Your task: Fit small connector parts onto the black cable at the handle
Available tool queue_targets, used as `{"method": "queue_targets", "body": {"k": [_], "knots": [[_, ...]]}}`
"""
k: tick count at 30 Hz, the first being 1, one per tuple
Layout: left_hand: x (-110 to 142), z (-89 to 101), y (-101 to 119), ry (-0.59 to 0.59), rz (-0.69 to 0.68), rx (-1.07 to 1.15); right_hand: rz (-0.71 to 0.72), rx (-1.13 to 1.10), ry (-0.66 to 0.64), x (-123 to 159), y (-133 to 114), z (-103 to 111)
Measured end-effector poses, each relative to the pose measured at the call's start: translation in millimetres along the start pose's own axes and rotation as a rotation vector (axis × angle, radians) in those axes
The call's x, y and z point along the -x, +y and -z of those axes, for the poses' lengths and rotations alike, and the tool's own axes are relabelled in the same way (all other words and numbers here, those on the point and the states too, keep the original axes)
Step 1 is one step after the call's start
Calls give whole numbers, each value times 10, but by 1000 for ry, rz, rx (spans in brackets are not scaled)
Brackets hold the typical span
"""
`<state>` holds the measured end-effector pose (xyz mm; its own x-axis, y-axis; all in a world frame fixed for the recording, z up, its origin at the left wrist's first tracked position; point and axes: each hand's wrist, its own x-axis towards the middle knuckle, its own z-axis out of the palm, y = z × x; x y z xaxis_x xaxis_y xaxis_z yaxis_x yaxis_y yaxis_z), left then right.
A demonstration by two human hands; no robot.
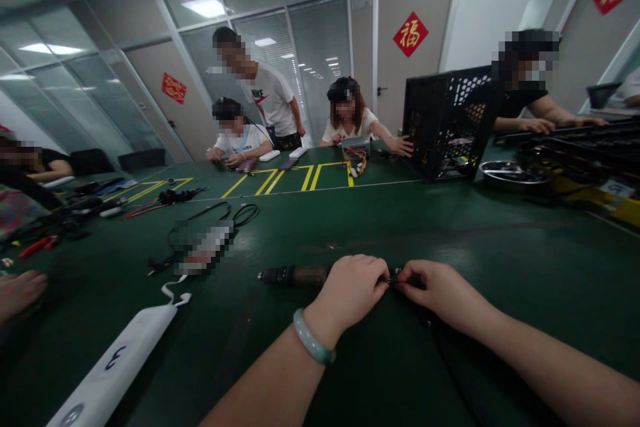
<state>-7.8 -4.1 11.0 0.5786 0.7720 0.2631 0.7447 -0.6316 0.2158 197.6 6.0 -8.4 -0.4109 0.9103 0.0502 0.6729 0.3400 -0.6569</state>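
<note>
On the green table, a dark electric screwdriver lies sideways, its bit end pointing left. My left hand, with a pale green bangle at the wrist, is closed over its rear part. Beside it, my right hand is closed in a pinch on what looks like the plug end of a black cord. The cord trails down toward the near edge. Fingertips of both hands almost meet, and the small part between them is mostly hidden.
A white power strip marked 3 lies at left, near a blurred device with a black cable. Black computer cases and a metal bowl stand at right. Several people sit or stand around; another person's hand is at left.
</note>
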Motion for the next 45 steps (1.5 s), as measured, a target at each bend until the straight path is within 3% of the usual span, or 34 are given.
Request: {"method": "queue_targets", "body": {"k": [7, 27, 33, 45], "knots": [[2, -8, 12, -5, 92, -2, -1, -2, 2, 22, -15, 21], [-3, 1, -1, -37, 27, 45, 16, -10, 6, 3, 21, 14], [-1, 12, -8, -52, 89, 56, 7, -9, 5, 11, 9, 22], [-3, 11, -18, -67, 17, 52, 0, -54, 0, 4, -17, 23]]}}
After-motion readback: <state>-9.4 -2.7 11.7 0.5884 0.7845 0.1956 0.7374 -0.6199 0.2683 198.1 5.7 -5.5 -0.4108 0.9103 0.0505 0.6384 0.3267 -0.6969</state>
